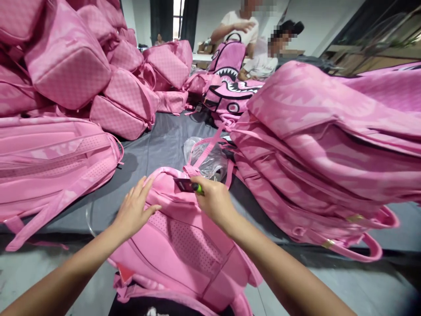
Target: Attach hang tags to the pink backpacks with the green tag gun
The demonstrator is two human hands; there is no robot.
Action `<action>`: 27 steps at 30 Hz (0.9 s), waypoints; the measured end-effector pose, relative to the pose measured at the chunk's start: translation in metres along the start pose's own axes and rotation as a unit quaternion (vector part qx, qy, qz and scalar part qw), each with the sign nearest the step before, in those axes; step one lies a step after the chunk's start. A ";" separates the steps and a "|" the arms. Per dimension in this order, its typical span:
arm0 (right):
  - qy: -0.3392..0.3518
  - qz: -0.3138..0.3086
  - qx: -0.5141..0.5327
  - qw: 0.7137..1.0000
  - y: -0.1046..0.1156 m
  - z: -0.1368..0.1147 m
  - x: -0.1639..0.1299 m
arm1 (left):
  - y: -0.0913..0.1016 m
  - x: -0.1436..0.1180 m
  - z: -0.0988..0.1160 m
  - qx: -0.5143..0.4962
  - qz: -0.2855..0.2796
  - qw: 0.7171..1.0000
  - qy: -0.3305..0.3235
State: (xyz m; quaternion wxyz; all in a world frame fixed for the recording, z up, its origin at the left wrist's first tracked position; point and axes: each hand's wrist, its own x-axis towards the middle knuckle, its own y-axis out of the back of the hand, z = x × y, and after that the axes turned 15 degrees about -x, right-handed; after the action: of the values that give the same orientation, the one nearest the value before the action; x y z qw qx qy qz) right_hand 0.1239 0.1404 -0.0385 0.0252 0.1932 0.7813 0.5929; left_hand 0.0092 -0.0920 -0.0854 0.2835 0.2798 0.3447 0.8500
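A pink backpack [184, 245] leans against the table edge in front of me, its padded, perforated back panel facing up. My left hand [136, 206] rests on its upper left side, fingers stretched out. Near the top handle, my right hand [213, 197] is closed around a small tool with a bright green and black end [198, 188]; its exact kind does not show. A dark flat piece, like a tag [183, 184], lies at those fingers against the bag. Whether it is part of the tool or separate, I cannot tell.
Stacked pink backpacks [315, 145] rise on the right; another backpack [55, 162] lies at left before a heap of pink bags [72, 61]. A clear plastic bag [210, 160] lies on the grey-covered table [158, 140]. Two people [241, 26] are beyond shark-mouth backpacks [230, 57].
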 end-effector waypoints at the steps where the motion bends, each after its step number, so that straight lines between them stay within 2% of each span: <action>1: 0.015 -0.049 -0.035 0.998 -0.003 -0.005 0.004 | -0.004 -0.005 -0.006 0.006 -0.003 1.000 -0.004; 4: 0.085 -0.160 -0.135 0.974 -0.014 -0.020 0.015 | -0.010 -0.013 -0.012 0.003 0.024 0.999 -0.048; 7: 0.156 -0.211 -0.200 0.944 -0.026 -0.030 0.020 | -0.009 -0.015 -0.011 -0.002 0.040 0.996 -0.085; 13: 0.137 -0.218 -0.205 0.944 -0.040 -0.040 0.019 | -0.012 -0.015 -0.008 0.017 0.042 0.995 -0.092; 16: 0.152 -0.245 -0.202 0.936 -0.032 -0.042 0.018 | -0.011 -0.014 -0.008 -0.002 0.043 0.995 -0.085; 18: 0.160 -0.232 -0.207 0.937 -0.024 -0.046 0.019 | -0.009 -0.013 -0.008 -0.043 0.039 0.997 -0.058; 20: 0.152 -0.195 -0.177 0.953 -0.022 -0.052 0.022 | -0.006 -0.012 -0.008 -0.085 0.033 0.996 -0.020; 22: 0.147 -0.172 -0.099 0.969 -0.028 -0.059 0.029 | -0.004 -0.012 -0.009 -0.106 0.038 0.994 0.006; 25: 0.146 -0.201 0.021 0.969 -0.047 -0.063 0.041 | -0.005 -0.012 -0.012 -0.099 0.050 0.994 0.007; 27: 0.157 -0.209 0.059 0.963 -0.057 -0.060 0.045 | -0.006 -0.013 -0.016 -0.082 0.052 0.995 0.000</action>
State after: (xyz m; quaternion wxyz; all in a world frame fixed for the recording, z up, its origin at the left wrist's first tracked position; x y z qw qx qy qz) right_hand 0.0507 0.0876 -0.0654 0.0145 -0.0688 0.8321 0.5501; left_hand 0.0083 -0.1041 -0.1031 0.2608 0.2728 0.2591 0.8891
